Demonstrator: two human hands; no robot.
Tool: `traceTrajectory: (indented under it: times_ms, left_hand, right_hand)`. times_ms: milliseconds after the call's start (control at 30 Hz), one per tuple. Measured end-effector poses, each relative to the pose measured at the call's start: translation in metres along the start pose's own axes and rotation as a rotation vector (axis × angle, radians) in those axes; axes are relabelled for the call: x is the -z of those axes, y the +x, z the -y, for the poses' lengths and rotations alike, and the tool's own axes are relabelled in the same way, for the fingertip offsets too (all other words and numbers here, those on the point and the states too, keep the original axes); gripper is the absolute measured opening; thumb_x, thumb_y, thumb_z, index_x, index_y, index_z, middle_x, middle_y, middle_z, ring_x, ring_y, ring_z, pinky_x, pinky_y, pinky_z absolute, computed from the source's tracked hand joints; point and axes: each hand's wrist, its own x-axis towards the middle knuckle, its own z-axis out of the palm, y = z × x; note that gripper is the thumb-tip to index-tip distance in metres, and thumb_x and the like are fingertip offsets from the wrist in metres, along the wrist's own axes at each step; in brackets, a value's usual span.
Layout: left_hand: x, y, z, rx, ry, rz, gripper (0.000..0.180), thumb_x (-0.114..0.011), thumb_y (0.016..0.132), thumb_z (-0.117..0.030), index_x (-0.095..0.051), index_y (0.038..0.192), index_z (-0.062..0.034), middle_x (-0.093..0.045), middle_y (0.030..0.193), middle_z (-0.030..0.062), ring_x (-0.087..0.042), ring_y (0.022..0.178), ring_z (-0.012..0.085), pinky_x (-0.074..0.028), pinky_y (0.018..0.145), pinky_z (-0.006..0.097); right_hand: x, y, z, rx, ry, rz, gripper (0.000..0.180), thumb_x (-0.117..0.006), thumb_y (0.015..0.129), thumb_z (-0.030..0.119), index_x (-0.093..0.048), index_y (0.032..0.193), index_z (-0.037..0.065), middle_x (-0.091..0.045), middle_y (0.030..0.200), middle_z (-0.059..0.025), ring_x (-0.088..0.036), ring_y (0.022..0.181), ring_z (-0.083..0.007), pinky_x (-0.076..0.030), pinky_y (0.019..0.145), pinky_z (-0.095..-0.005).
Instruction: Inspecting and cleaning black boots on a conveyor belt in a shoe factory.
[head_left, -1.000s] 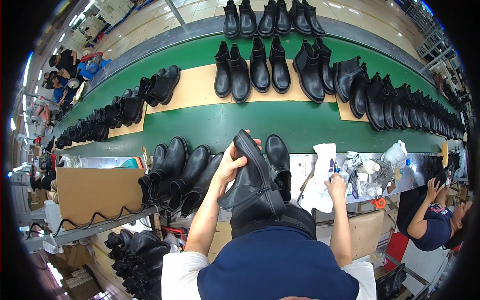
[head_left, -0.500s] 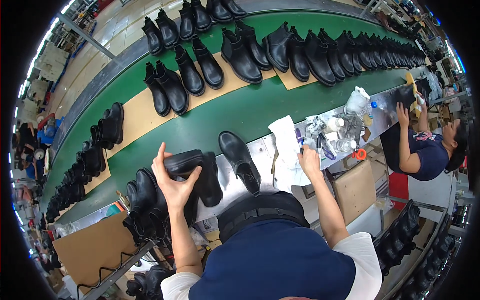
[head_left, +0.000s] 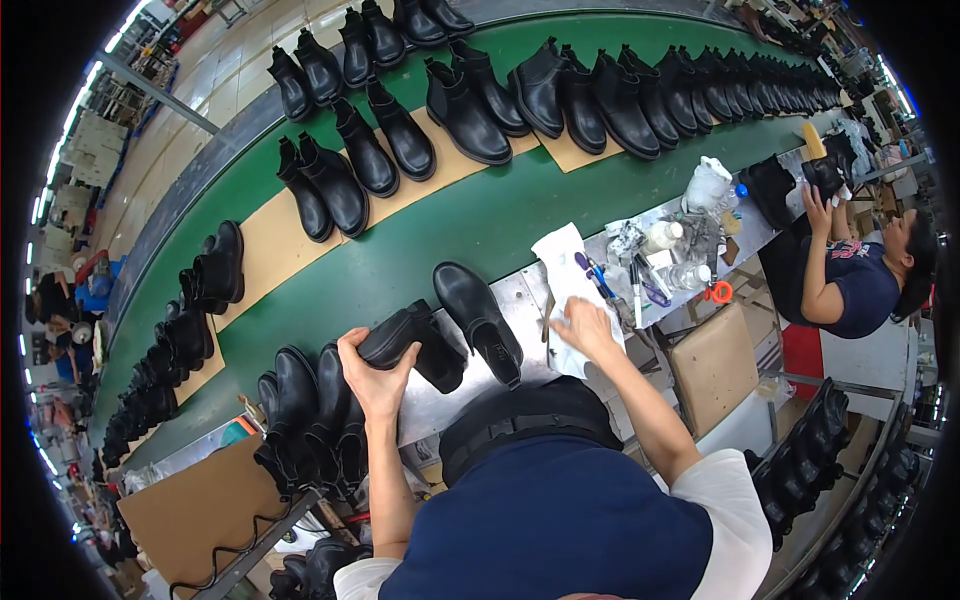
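Note:
My left hand (head_left: 380, 376) is closed round one end of a black ankle boot (head_left: 437, 360), held tilted on its side above the metal work edge. To its right a second black boot (head_left: 470, 305) lies with its opening toward me. My right hand (head_left: 588, 328) is over a white cloth (head_left: 562, 255), its fingers somewhat apart beside a thin tool (head_left: 547, 322) at the cloth's left edge. I see nothing held in it. Purple-handled tools (head_left: 597, 272) lie at the cloth's right side.
Paired black boots (head_left: 470, 110) line the green conveyor (head_left: 480, 215) on tan card. More boots (head_left: 300, 400) crowd my left. Bottles (head_left: 664, 236), a white marker (head_left: 636, 290) and an orange ring (head_left: 718, 292) stand right. A co-worker (head_left: 850, 300) handles a boot farther right.
My right hand has moved left from beside the purple-handled tools to the cloth's left edge. My left hand has shifted right and slightly down with the boot, which has turned.

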Motion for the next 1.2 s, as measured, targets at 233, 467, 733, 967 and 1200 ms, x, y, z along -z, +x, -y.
traceTrajectory:
  times_ms: [233, 467, 733, 967, 1200]
  left_hand:
    - [-0.003, 0.005, -0.001, -0.04, 0.008, 0.028, 0.057, -0.084, 0.056, -0.017, -0.048, 0.096, 0.0, -0.054, 0.092, 0.0125, -0.055, 0.085, 0.026, -0.045, 0.079, 0.034]
    - [-0.01, 0.003, -0.007, -0.069, 0.07, 0.028, 0.056, -0.084, 0.056, -0.016, -0.048, 0.096, 0.0, -0.054, 0.091, 0.0139, -0.055, 0.084, 0.0274, -0.045, 0.077, 0.035]
    - [-0.009, 0.001, -0.008, -0.026, 0.04, 0.057, 0.061, -0.085, 0.054, -0.016, -0.046, 0.097, 0.0005, -0.051, 0.095, 0.015, -0.053, 0.088, 0.0319, -0.044, 0.079, 0.037]
    - [-0.01, 0.002, -0.013, -0.003, 0.063, 0.02, 0.058, -0.085, 0.055, -0.026, -0.047, 0.091, 0.0002, -0.052, 0.088, 0.0143, -0.054, 0.08, 0.0307, -0.044, 0.074, 0.037]
    - [-0.001, 0.015, -0.018, 0.028, 0.125, 0.104, 0.055, -0.085, 0.055, -0.028, -0.047, 0.084, -0.0003, -0.053, 0.079, 0.0127, -0.053, 0.071, 0.0295, -0.045, 0.068, 0.037]
  right_hand:
    - [-0.043, -0.032, -0.02, -0.009, 0.078, -0.278, 0.041, -0.062, 0.082, 0.028, -0.052, 0.108, -0.002, -0.058, 0.097, -0.0205, -0.06, 0.08, -0.0385, -0.049, 0.069, -0.0463]
    - [-0.044, -0.025, -0.013, 0.238, 0.185, -0.421, 0.027, -0.06, 0.077, 0.005, -0.054, 0.103, 0.004, -0.054, 0.091, -0.0166, -0.054, 0.093, -0.0343, -0.048, 0.07, -0.0462]
    - [-0.05, -0.014, -0.021, -0.01, 0.073, -0.351, 0.03, -0.06, 0.081, 0.015, -0.056, 0.106, 0.0, -0.051, 0.096, -0.0147, -0.053, 0.094, -0.0333, -0.048, 0.07, -0.0443]
    - [-0.035, -0.011, -0.016, 0.09, 0.121, -0.347, 0.024, -0.069, 0.072, 0.016, -0.059, 0.088, 0.001, -0.053, 0.088, -0.0138, -0.052, 0.089, -0.0324, -0.048, 0.071, -0.0429]
    - [0.022, -0.044, -0.001, 0.004, 0.855, -0.017, 0.025, -0.065, 0.07, 0.015, -0.055, 0.085, -0.003, -0.06, 0.071, -0.0167, -0.061, 0.068, -0.0301, -0.047, 0.067, -0.0384]
